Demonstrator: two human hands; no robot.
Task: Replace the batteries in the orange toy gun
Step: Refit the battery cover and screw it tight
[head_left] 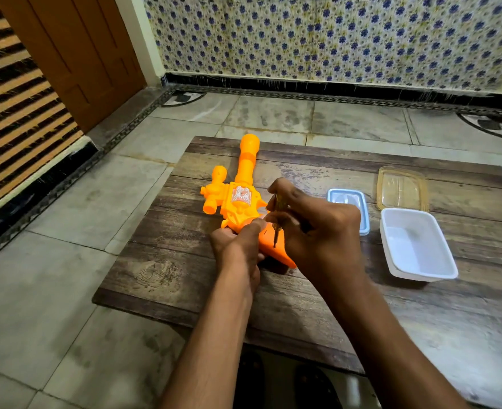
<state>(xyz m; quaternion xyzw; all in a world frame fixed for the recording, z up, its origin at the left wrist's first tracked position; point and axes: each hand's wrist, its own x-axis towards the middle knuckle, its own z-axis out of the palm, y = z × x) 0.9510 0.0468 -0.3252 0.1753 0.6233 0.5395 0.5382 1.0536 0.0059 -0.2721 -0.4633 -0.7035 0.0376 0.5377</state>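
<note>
Centre frame: left hand (238, 246) grips the gun (238, 199); right hand (311, 228) pinches a screwdriver (277, 222) on its grip. Early: cover seemingly still on, batteries unchanged.

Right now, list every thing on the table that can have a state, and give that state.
Toy gun: lying flat on the table, handle toward the person.
Screwdriver: upright, tip on the gun's handle.
Left hand: holding the gun's handle.
Right hand: gripping the screwdriver.
White tub: open, looks empty.
Clear lid: off, lying behind the tub.
Blue-rimmed box: lid on.
</note>
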